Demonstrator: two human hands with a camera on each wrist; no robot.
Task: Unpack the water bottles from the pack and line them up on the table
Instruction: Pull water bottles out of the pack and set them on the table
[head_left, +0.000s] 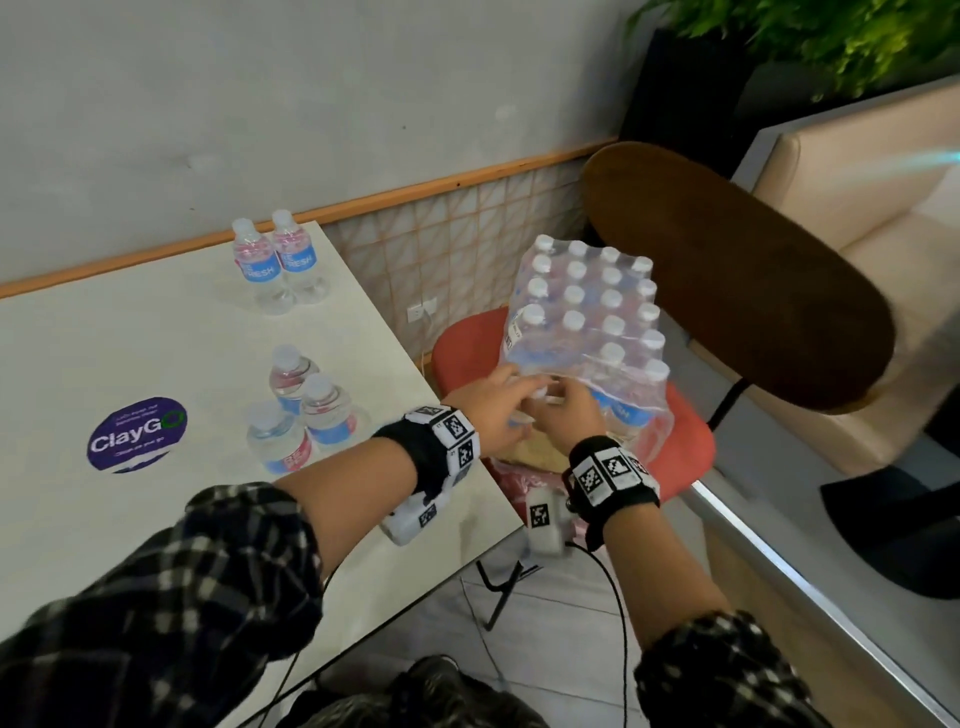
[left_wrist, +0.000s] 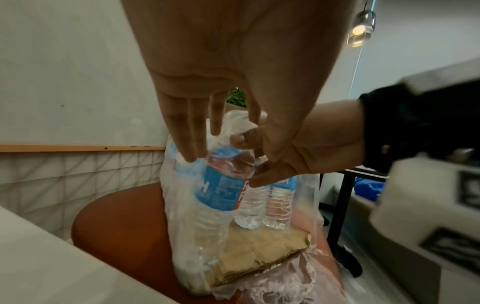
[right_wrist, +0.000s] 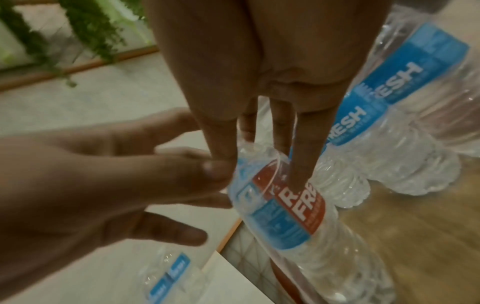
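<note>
Both hands meet at the torn near end of the pack (head_left: 582, 322), at centre frame in the head view. The right hand (head_left: 569, 410) has its grip clamped on one bottle (right_wrist: 283, 207): thumb on one side of the shoulder, fingers (right_wrist: 302, 164) down the other side over the red and blue label. The left hand (head_left: 493, 410) has its grip apart, fingers (left_wrist: 192, 131) straight and spread; their tips touch the upper part of the same bottle and the loose plastic wrap (left_wrist: 233, 123) just above it. In the left wrist view this bottle stands tilted at the open end, with two more bottles (left_wrist: 265, 205) upright behind it on a strip of cardboard (left_wrist: 259, 257) inside the wrap.

The pack, its many white caps showing through the film, sits on a red chair (head_left: 691, 441) to the right of the desk (head_left: 156, 338). A dark brown chair back (head_left: 753, 286) rises beyond it toward the upper right.

On the desk, five unpacked bottles stand upright: a pair (head_left: 278, 260) touching each other near the far edge by the wall, and a cluster of three (head_left: 301, 410) close together nearer the left forearm, well apart from the pair. A purple oval ClayGo sticker (head_left: 136, 435) lies on the desk at the left. Both wrists wear black bands with white marker tiles, and green foliage (head_left: 831, 36) fills the upper right corner
</note>
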